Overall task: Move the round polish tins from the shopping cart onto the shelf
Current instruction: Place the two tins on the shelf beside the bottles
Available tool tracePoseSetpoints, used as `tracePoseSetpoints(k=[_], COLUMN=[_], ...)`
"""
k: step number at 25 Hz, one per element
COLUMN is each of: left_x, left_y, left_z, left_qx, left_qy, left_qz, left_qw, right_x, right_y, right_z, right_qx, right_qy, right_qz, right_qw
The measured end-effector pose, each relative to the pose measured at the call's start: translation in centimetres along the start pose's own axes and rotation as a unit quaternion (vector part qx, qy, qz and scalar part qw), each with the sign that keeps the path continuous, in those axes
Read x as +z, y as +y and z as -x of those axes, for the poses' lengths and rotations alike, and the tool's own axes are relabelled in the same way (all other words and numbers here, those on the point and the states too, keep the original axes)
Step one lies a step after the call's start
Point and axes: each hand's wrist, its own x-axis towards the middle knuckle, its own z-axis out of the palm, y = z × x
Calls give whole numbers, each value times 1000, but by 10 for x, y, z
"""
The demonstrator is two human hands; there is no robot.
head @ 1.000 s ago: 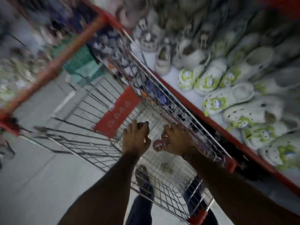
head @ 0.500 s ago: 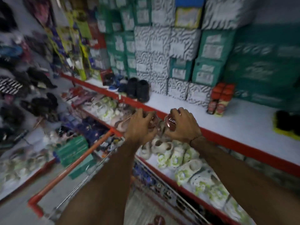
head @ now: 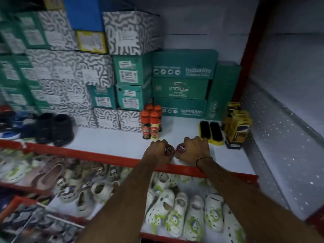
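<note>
My left hand [head: 156, 151] grips a round red polish tin [head: 169, 150], its lid facing the camera. Close beside it, my right hand [head: 194, 149] grips a second red polish tin [head: 181, 148]. Both hands are low over the front of the white shelf [head: 112, 142], just behind its red front edge. Whether the tins touch the shelf surface I cannot tell. The shopping cart [head: 26, 220] shows only as a blurred red and wire corner at the bottom left.
Orange-capped polish bottles [head: 151, 123] stand just behind my hands. Black brushes [head: 211, 131] and yellow boxes [head: 236, 125] sit to the right. Stacked shoe boxes [head: 105, 76] fill the back, black shoes [head: 54, 128] the left. White clogs [head: 184, 214] lie on the shelf below.
Both hands rose out of the cart with a tin each, then moved forward and down to the shelf's front. The view swung from the cart up to the shelf.
</note>
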Motion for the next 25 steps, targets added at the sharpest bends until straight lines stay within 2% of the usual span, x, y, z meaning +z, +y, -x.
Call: tracePoseSetpoints(k=[3, 6, 9, 12, 15, 20, 25], left_x=[16, 29, 38, 43, 46, 48, 39], left_y=[6, 10, 15, 15, 13, 11, 17], left_z=[-38, -77, -114, -145, -167, -177, -152], left_qx=[16, 24, 17, -2, -4, -12, -31], left_qy=[1, 34, 63, 67, 63, 58, 50], left_qz=[1, 5, 4, 26, -2, -34, 6], left_qw=[1000, 999, 998, 997, 998, 998, 998], right_x=[10, 20, 29, 37, 40, 43, 30], right_y=[21, 39, 50, 60, 66, 69, 67], right_z=[-25, -61, -98, -125, -141, -148, -132], right_qx=[-21, -35, -38, -42, -44, -47, -25], right_qy=[15, 15, 21, 33, 33, 52, 84], right_qz=[46, 85, 88, 88, 85, 66, 3], right_qw=[999, 996, 995, 995, 995, 995, 996])
